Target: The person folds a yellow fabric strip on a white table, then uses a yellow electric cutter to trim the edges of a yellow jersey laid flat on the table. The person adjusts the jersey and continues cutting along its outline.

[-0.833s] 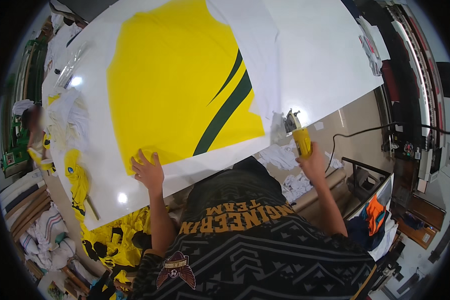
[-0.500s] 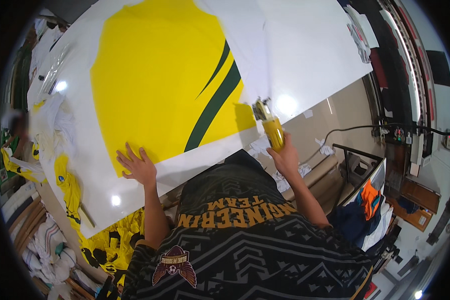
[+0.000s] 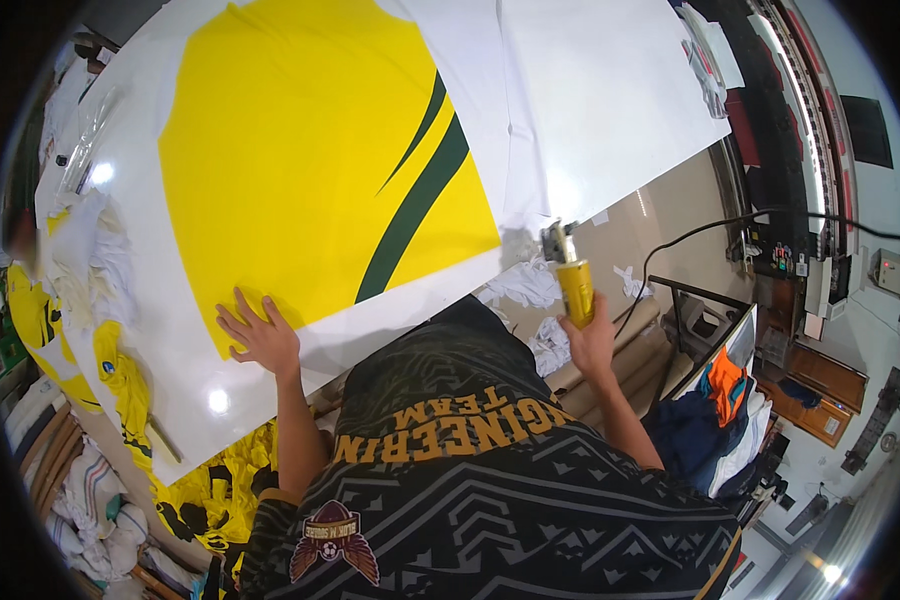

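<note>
A yellow fabric panel (image 3: 290, 170) with dark green curved stripes lies flat on white material over the white table (image 3: 630, 90). My left hand (image 3: 263, 333) rests flat on the panel's near left corner, fingers spread. Wrapped round the yellow body of a corded electric fabric cutter (image 3: 574, 285) is my right hand (image 3: 592, 340). The cutter's metal head points away from me, just off the panel's near right corner at the table's edge. Its blade is too small to make out.
A black cord (image 3: 710, 228) runs from the right toward the cutter. White fabric scraps (image 3: 525, 287) lie below the table edge. Crumpled white cloth (image 3: 95, 255) and yellow pieces (image 3: 120, 375) sit at the left. A dark metal frame (image 3: 705, 295) with clothes stands at the right.
My right hand has drawn the cutter right and toward me, away from the panel's near right corner. My left hand stays on the panel. The whole view has shifted slightly.
</note>
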